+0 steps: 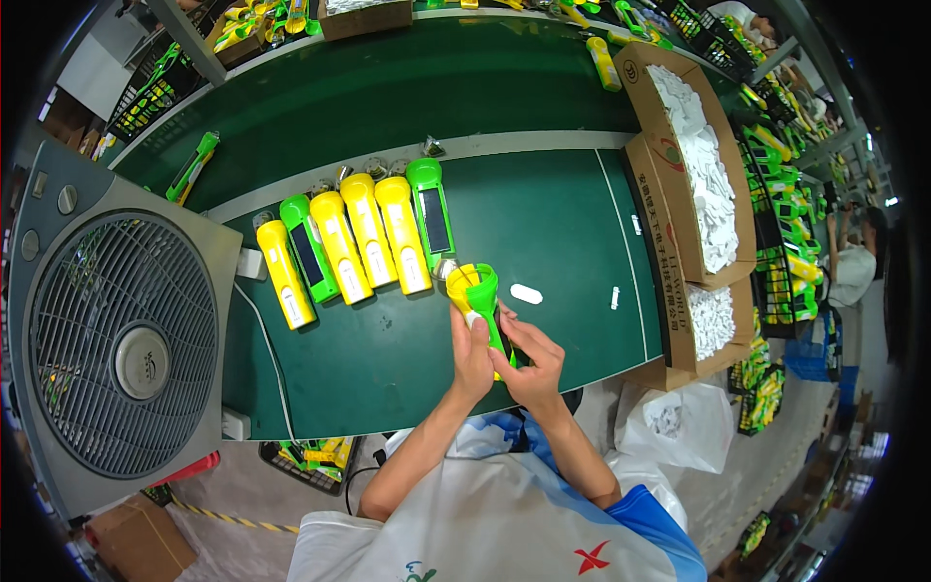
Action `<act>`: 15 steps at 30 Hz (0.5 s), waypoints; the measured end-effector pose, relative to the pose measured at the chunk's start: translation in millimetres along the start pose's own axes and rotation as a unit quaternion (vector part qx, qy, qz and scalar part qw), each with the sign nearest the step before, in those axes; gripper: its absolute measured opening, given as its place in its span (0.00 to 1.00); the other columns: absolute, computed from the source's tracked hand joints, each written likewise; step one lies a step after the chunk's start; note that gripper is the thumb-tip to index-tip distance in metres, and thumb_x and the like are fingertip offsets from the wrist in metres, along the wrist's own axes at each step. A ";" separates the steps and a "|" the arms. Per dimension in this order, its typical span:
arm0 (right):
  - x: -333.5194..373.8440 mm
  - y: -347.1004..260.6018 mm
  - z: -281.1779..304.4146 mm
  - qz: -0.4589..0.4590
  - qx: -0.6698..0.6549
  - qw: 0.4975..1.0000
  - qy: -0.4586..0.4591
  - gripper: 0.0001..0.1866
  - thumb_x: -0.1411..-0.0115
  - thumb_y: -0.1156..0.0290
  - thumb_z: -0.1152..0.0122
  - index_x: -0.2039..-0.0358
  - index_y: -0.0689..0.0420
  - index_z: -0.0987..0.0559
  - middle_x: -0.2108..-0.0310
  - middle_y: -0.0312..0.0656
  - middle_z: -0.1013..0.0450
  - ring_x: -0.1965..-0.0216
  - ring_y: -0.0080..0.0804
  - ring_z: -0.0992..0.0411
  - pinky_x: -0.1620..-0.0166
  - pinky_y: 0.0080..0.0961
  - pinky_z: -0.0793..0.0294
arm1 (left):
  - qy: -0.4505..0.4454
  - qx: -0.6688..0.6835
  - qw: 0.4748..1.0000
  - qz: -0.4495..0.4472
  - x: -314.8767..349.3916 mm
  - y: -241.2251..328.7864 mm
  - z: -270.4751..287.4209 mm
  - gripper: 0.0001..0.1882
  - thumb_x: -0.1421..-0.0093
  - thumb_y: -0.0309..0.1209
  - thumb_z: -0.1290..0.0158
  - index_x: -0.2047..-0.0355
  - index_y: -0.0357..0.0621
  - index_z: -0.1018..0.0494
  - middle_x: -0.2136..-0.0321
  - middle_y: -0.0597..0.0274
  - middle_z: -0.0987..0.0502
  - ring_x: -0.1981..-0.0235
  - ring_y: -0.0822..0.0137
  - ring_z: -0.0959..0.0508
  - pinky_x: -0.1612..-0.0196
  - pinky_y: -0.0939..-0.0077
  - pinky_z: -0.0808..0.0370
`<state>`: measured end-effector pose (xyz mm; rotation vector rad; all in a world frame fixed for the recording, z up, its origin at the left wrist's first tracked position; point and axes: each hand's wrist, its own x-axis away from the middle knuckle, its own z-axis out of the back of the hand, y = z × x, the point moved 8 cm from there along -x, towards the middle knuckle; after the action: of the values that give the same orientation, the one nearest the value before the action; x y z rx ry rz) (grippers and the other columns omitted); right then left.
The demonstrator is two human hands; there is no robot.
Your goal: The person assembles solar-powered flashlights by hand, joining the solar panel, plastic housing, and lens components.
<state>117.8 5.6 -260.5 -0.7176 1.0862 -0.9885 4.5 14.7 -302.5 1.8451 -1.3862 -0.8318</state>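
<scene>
Between my two hands, near the front of the green tabletop (543, 223), is a yellow and green flashlight (487, 293), its wide round end pointing away from me. My left hand (472, 354) grips its yellow side, with the thumb along the body. My right hand (531, 361) wraps the green side lower down, thumb pressed on it. A shiny lamp piece (445, 269) sits beside the wide end. Just right of the flashlight lies a white oval piece (527, 293). To the left, several yellow flashlights (367, 233) and green-faced flashlights (433, 213) with dark panels lie in a row.
A large grey fan (136, 339) stands at the left, a white cable (267, 339) near it. Cardboard boxes of small white parts (713, 184) line the right edge. Beyond them are black crates (776, 242) of flashlights. A raised green shelf (436, 78) runs along the back.
</scene>
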 end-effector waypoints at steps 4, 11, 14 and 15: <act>2.8 10.4 -1.7 -0.045 -0.053 0.997 -0.025 0.25 0.51 0.80 0.26 0.50 0.67 0.19 0.54 0.52 0.20 0.53 0.37 0.20 0.51 0.28 0.20 | 0.012 0.009 1.000 0.005 0.9 3.4 -1.5 0.26 0.27 0.45 0.55 0.41 0.39 0.45 0.56 0.54 0.29 0.54 0.64 0.25 0.46 0.66 0.28; 5.4 24.3 -0.3 -0.115 -0.101 0.986 -0.060 0.24 0.49 0.84 0.29 0.49 0.69 0.20 0.54 0.50 0.20 0.55 0.32 0.19 0.50 0.24 0.19 | 0.002 0.004 0.999 0.041 -3.0 3.8 -2.6 0.21 0.31 0.33 0.48 0.45 0.40 0.44 0.56 0.56 0.29 0.57 0.67 0.24 0.51 0.71 0.24; 9.9 27.4 -1.5 -0.158 -0.119 0.979 -0.054 0.24 0.48 0.86 0.31 0.48 0.69 0.20 0.53 0.51 0.20 0.57 0.30 0.19 0.52 0.20 0.19 | 0.010 -0.012 0.996 0.088 -3.4 -2.0 -2.1 0.20 0.33 0.27 0.47 0.47 0.40 0.43 0.57 0.57 0.29 0.57 0.69 0.25 0.53 0.72 0.24; 10.2 27.8 -1.9 -0.165 -0.117 0.978 -0.048 0.23 0.47 0.86 0.32 0.48 0.69 0.20 0.53 0.52 0.21 0.56 0.30 0.19 0.53 0.20 0.19 | 0.020 -0.035 0.995 0.093 -4.5 -2.7 -0.6 0.20 0.34 0.26 0.47 0.47 0.39 0.43 0.58 0.58 0.29 0.58 0.69 0.25 0.54 0.72 0.24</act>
<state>125.5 7.5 -289.1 -1.1541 1.0263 -1.1032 5.3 19.7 -304.0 1.6417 -1.4596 -0.7341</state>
